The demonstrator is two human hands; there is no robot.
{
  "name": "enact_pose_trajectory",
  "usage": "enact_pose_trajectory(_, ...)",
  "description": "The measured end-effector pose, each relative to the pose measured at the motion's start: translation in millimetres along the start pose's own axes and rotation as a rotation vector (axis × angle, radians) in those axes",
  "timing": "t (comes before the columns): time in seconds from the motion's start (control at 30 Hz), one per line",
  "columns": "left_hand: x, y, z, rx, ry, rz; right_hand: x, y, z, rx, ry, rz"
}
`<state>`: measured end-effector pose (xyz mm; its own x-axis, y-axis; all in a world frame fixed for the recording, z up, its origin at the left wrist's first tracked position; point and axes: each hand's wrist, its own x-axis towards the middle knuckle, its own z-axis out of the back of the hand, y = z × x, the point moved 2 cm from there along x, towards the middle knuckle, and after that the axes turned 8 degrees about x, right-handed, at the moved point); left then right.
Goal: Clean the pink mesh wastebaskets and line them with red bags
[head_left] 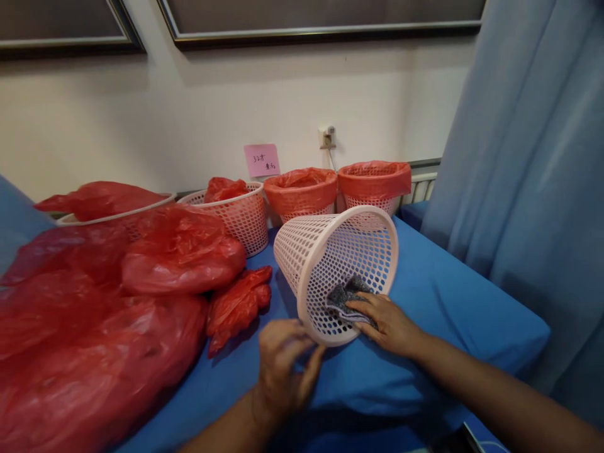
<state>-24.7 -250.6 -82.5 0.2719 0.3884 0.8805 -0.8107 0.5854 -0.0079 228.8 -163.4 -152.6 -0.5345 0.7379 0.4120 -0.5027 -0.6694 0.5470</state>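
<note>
Though sideways, basket roomy inside rim

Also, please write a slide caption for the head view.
Left hand grips a tilted pink basket; right hand holds a grey cloth inside it.

Foremost basket: pale pink, rows of round holes. Cloth: mottled dark grey, lighter edge. Plastic bags: translucent red. Sheet: plain blue. Curtain: paler blue. Note: pink, black handwriting.
</note>
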Motion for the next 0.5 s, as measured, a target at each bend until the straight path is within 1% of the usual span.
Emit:
enact_pose_trajectory(0.03,-6,6,1.0,0.01,-0.01,0.194,1,0,1,0.018,0.022,0.018)
enact_pose_trajectory(0.07,-11,11,-1.3,0.002,0.037,0.349,3,-1,1,0.037,0.039,0.035)
enact_pose_trajectory(0.1,-14,12,-6.1,-0.044,0.129,0.433,6,0,0,0.054,0.05,0.049)
enact_pose_trajectory(0.13,-16,11,-12.0,-0.115,0.236,0.463,9,1,-2,0.069,0.058,0.057)
enact_pose_trajectory(0.17,-16,8,-17.7,-0.186,0.325,0.465,13,3,-5,0.084,0.062,0.063)
enact_pose_trajectory(0.2,-15,5,-22.0,-0.239,0.379,0.455,17,8,-9,0.101,0.061,0.069)
enact_pose_trajectory(0.23,-14,3,-24.6,-0.264,0.386,0.438,21,13,-14,0.124,0.053,0.083)
enact_pose_trajectory(0.33,-9,1,-22.6,-0.21,0.256,0.389,30,34,-26,0.225,0.018,0.184)
enact_pose_trajectory(0.4,-7,2,-17.5,-0.156,0.197,0.371,34,41,-29,0.263,0.032,0.255)
enact_pose_trajectory(0.43,-5,3,-14.9,-0.14,0.186,0.366,36,39,-27,0.238,0.06,0.263)
enact_pose_trajectory(0.5,1,5,-10.6,-0.118,0.213,0.37,42,24,-17,0.111,0.107,0.206)
